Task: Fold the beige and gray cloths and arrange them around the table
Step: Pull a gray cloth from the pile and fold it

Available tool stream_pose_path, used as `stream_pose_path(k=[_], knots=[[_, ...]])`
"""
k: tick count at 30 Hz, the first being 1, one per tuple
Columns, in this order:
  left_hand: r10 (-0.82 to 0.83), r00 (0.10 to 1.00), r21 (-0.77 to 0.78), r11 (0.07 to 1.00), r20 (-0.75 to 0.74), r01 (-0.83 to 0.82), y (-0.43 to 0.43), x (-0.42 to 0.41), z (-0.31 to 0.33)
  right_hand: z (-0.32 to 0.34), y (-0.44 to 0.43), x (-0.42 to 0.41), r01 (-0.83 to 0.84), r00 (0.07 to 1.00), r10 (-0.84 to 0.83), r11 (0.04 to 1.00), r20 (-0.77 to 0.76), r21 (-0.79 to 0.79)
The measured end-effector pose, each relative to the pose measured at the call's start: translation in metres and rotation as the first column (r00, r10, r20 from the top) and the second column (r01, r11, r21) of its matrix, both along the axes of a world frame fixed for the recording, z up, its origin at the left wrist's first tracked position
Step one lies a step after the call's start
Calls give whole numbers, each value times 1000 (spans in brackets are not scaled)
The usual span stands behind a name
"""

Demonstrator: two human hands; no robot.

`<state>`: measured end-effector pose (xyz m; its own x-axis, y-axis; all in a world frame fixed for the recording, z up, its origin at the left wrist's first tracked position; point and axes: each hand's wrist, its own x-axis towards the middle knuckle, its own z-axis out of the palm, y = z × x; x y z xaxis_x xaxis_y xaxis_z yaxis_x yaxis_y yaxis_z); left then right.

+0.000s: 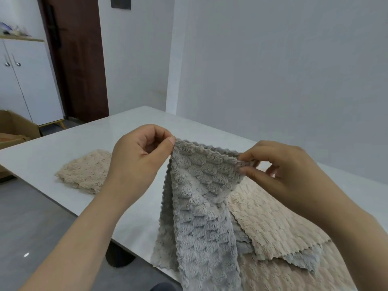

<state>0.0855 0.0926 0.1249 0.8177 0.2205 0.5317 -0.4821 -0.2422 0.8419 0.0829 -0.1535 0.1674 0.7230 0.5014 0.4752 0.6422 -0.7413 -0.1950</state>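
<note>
- Gray cloth (201, 206): lifted above the near edge of the table (126, 131) by its scalloped top edge. Top edge stretched hand to hand, sloping slightly down to the right. Long axis hanging downward toward the camera, doubled lengthwise along a crease below the left corner. Lower end trailing at the near edge.
- Left hand (138, 158): thumb and forefinger pinching the top left corner of the lifted cloth, remaining fingers curled.
- Right hand (283, 175): fingertips pinching the top right corner of the same cloth.
- Beige cloth (273, 219): spread flat under and to the right of the lifted cloth, touching its right side. Zigzag edge running diagonally toward the near right.
- Second gray cloth (308, 261): flat, corner showing from beneath that beige cloth, with further beige fabric (283, 278) below it.
- Folded beige cloth (86, 171): compact and flat, just beside the near edge toward the left corner, well apart from the pile.
- Beyond the table: white cabinet (27, 80), dark door (77, 59), cardboard box (14, 131).
</note>
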Motion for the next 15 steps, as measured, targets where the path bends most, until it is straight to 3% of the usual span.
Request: stream_pose_path(k=[7, 15], knots=[[-9, 1000, -72, 997, 29, 11, 3, 11, 19, 34, 7, 5, -56, 998, 52, 975, 21, 213], [-23, 994, -180, 983, 109, 42, 3, 6, 45, 59, 19, 0, -98, 995, 91, 931, 36, 353]])
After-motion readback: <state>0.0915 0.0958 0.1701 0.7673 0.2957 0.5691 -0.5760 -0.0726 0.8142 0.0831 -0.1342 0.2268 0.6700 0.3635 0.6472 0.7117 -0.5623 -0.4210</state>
